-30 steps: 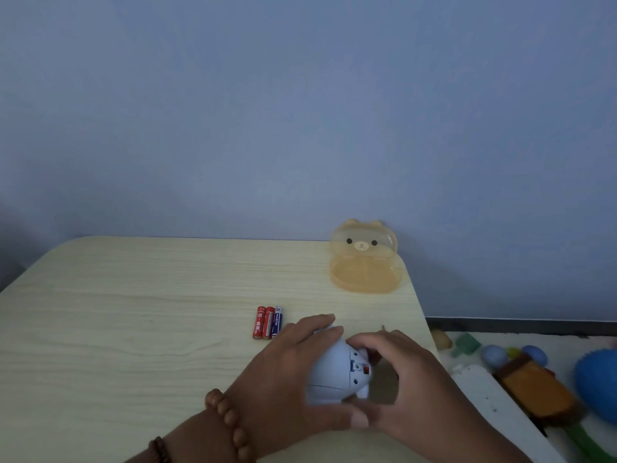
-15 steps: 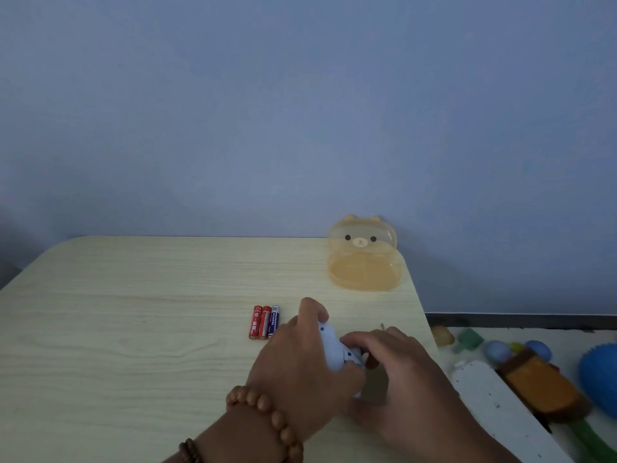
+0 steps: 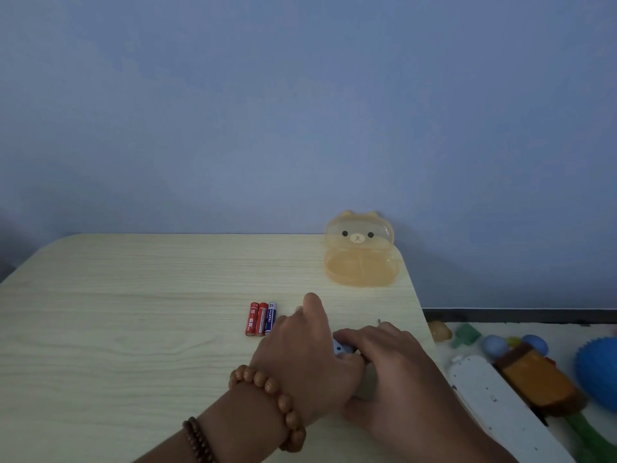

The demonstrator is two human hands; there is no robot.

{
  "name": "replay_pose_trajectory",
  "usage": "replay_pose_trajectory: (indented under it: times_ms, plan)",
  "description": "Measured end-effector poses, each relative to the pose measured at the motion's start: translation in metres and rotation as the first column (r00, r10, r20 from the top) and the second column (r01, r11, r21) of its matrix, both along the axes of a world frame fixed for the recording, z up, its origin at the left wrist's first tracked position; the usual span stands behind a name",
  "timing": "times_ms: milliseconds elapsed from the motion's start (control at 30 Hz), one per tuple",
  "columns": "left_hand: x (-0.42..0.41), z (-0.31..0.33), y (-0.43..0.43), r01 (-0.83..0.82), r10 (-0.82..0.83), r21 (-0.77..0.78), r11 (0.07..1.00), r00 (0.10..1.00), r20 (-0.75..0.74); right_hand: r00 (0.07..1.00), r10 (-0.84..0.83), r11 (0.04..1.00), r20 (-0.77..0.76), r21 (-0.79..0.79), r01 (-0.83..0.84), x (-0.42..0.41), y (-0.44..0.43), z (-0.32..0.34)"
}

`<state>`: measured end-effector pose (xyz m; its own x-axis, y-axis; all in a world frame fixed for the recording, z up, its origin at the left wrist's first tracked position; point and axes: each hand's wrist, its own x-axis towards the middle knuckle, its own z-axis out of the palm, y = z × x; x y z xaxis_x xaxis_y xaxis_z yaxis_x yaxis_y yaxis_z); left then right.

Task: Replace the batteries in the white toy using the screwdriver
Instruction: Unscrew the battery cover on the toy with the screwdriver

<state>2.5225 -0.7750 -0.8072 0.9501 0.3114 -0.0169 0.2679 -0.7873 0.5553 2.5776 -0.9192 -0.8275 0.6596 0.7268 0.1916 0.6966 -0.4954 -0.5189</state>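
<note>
The white toy [image 3: 341,347] lies on the pale wooden table [image 3: 133,312], almost wholly hidden between my two hands; only a small white patch shows. My left hand [image 3: 307,355] wraps over it from the left, index finger raised. My right hand [image 3: 390,372] holds its right side, fingertips on the toy's exposed part. Three batteries [image 3: 261,318], two red and one blue, lie side by side just left of my left hand. A thin metal tip [image 3: 379,320], perhaps the screwdriver, pokes out beyond my right hand.
An orange translucent bear-face case [image 3: 360,250] stands open at the table's far right corner. The table's right edge runs just beside my right hand. On the floor to the right lie a white power strip [image 3: 494,402], a spiky blue ball [image 3: 599,372] and several toys.
My left hand has rolled over the toy, covering most of it. My right hand has stayed on the toy's right side.
</note>
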Motion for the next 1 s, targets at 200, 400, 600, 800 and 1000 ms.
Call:
replay_pose_trajectory:
  times_ms: [200,400,600,800,1000]
  plan:
    - [-0.001,0.006,-0.002,0.064,-0.067,0.044,0.997,0.996,0.065,1.000,0.024,0.999,-0.003,-0.041,-0.024,0.000,0.001,0.002]
    - [-0.009,0.009,0.005,0.134,-0.139,0.041,0.990,0.980,0.144,0.997,-0.002,0.999,0.083,-0.039,0.005,0.000,0.005,0.006]
    - [-0.019,-0.001,0.023,0.348,-0.351,0.042,0.937,0.928,0.129,1.000,-0.013,0.999,0.002,-0.037,0.013,0.003,-0.004,0.000]
    - [-0.022,-0.001,0.042,0.379,-0.408,0.176,0.908,0.896,0.175,1.000,0.005,0.998,-0.004,-0.067,-0.006,0.002,-0.003,0.000]
    - [-0.022,0.012,0.043,0.148,-0.236,0.300,0.943,0.930,0.283,1.000,-0.011,0.998,-0.026,-0.063,0.009,0.003,-0.007,-0.001]
